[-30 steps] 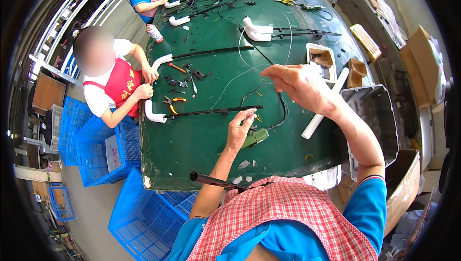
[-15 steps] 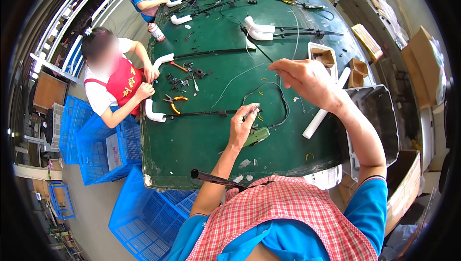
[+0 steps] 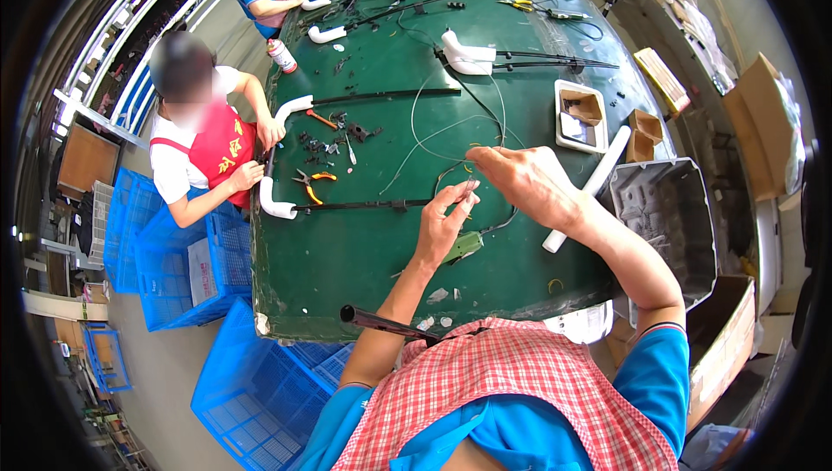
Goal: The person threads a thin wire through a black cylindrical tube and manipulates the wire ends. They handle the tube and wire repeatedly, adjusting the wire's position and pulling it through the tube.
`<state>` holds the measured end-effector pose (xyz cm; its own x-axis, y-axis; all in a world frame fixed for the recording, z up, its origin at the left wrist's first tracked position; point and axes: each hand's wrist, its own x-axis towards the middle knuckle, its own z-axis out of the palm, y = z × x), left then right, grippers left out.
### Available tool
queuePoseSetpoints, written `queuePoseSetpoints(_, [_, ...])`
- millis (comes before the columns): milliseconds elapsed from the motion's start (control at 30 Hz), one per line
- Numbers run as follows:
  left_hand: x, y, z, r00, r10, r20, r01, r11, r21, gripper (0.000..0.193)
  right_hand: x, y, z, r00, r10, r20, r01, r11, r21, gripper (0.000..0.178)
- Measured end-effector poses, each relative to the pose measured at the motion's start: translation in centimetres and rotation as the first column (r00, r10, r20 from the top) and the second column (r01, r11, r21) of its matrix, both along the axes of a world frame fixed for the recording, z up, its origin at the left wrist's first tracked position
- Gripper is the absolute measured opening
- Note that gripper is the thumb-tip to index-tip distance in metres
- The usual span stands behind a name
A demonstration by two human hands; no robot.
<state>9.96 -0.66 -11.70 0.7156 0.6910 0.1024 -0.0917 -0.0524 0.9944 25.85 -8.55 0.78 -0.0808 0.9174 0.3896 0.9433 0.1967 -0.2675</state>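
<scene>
Above the green table, my left hand [image 3: 444,224] is closed in a pinch on something small and partly hidden at its fingertips. Just above it and to the right, my right hand [image 3: 530,183] pinches what looks like the end of a thin grey wire [image 3: 414,124], which loops away over the table. The two sets of fingertips are close together. Below my left fingers lies a green hand tool [image 3: 465,246] with a dark cord. A black tube [image 3: 381,321] slants across near my lap, touched by neither hand.
Across the left edge, a co-worker in a red apron [image 3: 217,150] handles a black tube with white padded ends. Orange-handled pliers [image 3: 309,185] and small black parts lie nearby. A white foam tube [image 3: 589,189], white tray [image 3: 581,143] and grey bin [image 3: 663,220] are right; blue crates [image 3: 260,402] stand lower left.
My right hand has come down and left to my left hand's fingertips. The thin wire has swung left with it into a loop. My left hand has shifted slightly.
</scene>
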Motion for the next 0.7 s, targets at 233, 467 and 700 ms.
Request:
queuePoseSetpoints(233, [0.6, 1.5, 1.6, 0.993, -0.119, 0.008, 0.119, 0.993, -0.028, 0.029, 0.2, 0.5, 0.2, 0.998, -0.045, -0.034, 0.047, 0.998, 0.048, 0.031])
queuePoseSetpoints(467, [1.2, 2.1, 2.4, 0.981, -0.192, 0.007, 0.192, 0.981, 0.006, 0.030, 1.5, 1.3, 1.0, 0.998, -0.069, -0.011, 0.070, 0.997, 0.018, 0.034])
queuePoseSetpoints(700, [1.2, 1.8, 3.2, 0.975, -0.220, -0.020, 0.220, 0.976, -0.005, 0.029, 2.0, 1.6, 2.0, 0.994, -0.058, -0.089, 0.049, 0.993, -0.106, 0.037])
